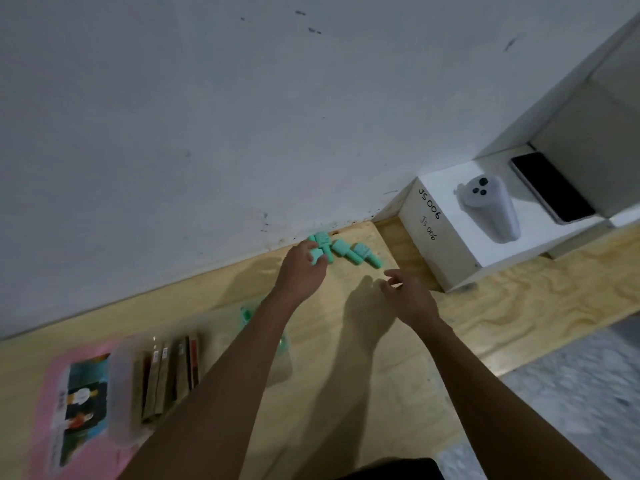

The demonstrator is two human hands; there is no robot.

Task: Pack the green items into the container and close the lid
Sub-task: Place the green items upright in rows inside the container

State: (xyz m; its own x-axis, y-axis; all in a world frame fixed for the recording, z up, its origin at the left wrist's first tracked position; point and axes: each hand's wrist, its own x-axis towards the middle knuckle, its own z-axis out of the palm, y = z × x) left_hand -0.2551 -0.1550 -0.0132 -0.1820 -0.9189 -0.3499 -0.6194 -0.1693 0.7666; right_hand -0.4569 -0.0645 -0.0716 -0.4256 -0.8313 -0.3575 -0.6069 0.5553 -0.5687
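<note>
One plywood surface [519, 306] by a scuffed white wall [207, 133]; left fingers [306, 249] around a green item [317, 255], right fingers [393, 274] loose, empty.

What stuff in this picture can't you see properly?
All in the head view:
- Mint-green plastic piece: partly covered by fingers of the left hand.
- Clear plastic container and brown packets: motion-blurred, labels unreadable.
- Pink printed sheet: blurred, picture unclear.
- Green blur beside the left forearm: partly behind the arm, unidentifiable.

Blurred clear container [282, 358] partly behind left forearm [242, 368]
</note>
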